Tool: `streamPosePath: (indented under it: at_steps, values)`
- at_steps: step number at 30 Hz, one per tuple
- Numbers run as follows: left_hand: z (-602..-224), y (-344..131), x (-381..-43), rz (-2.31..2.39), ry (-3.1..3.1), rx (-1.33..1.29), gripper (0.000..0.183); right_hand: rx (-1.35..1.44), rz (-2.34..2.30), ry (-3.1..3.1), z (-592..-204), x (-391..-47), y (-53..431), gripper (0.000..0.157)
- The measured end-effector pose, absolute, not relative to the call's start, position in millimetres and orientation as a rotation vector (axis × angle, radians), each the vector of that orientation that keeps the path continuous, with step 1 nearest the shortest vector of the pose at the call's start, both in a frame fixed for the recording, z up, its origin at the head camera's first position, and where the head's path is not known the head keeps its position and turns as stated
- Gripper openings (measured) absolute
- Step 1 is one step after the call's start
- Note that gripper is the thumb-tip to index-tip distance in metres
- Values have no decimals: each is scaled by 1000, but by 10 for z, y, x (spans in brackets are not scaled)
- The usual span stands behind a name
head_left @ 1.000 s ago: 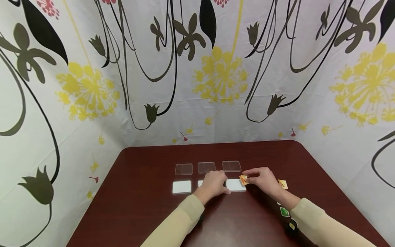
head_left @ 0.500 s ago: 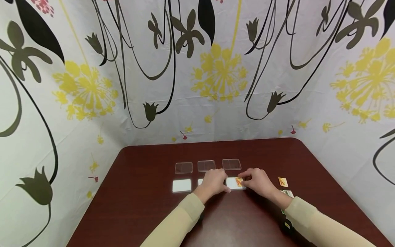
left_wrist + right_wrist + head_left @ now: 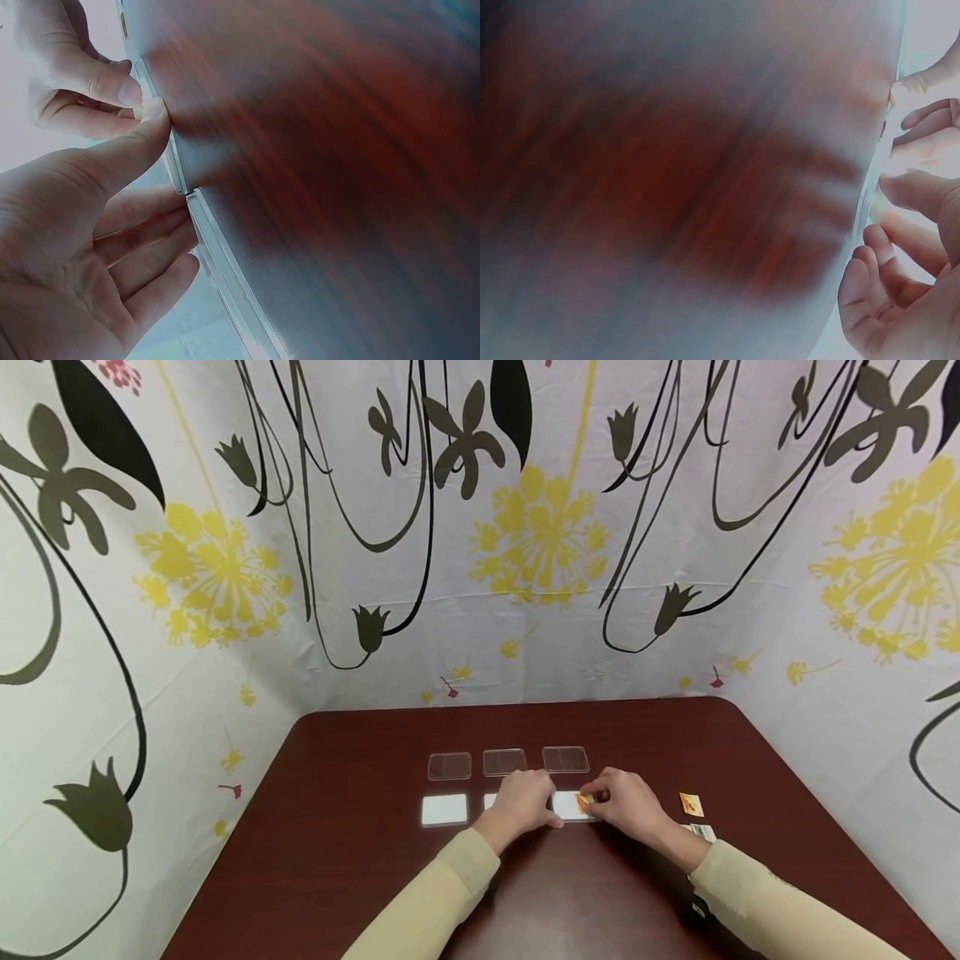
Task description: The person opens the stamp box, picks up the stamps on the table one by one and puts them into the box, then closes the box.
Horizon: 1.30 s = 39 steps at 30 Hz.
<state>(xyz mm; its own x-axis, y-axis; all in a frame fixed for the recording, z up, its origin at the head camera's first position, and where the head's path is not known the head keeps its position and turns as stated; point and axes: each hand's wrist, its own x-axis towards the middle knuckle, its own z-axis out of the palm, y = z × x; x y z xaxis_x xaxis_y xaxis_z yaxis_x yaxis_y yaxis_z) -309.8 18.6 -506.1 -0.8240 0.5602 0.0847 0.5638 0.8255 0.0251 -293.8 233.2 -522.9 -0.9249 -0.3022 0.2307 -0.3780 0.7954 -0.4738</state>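
Observation:
My right hand (image 3: 628, 802) pinches a small orange stamp-like square (image 3: 582, 802) between thumb and fingertips. The square lies against the white face of the rightmost flat case (image 3: 566, 806), at its right part. My left hand (image 3: 519, 803) holds the left end of that same case, its thumb (image 3: 153, 112) at the front edge in the left wrist view. The middle white case (image 3: 489, 799) is mostly hidden behind the left hand, and the left white case (image 3: 444, 809) is fully seen. In the right wrist view my right hand (image 3: 915, 262) is at the case's edge.
Three clear lids (image 3: 566, 759) lie in a row behind the white cases. Right of the right hand are another orange square (image 3: 692, 804) and a green-and-white one (image 3: 702, 832), partly behind the wrist. A patterned cloth wall (image 3: 517, 643) rises behind the dark red table (image 3: 337, 860).
My right hand has moved left with the orange square, bringing it from the case's right end onto its white face. The left hand has kept its place on the case.

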Motion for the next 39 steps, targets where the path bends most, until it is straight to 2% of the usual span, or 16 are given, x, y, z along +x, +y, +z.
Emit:
streamPosePath:
  at_steps: [13,21,39]
  values:
    - [-5081,217,-3122,-20,-2913,-912,40,524,826,-2867,-5191,-2949,2333,18]
    - [-5063,234,-3104,12,-2927,-897,40,533,853,-2845,-5113,-2952,2314,29]
    - [-5071,198,-3111,-10,-2931,-895,40,566,870,-2882,-4873,-2986,2519,30]
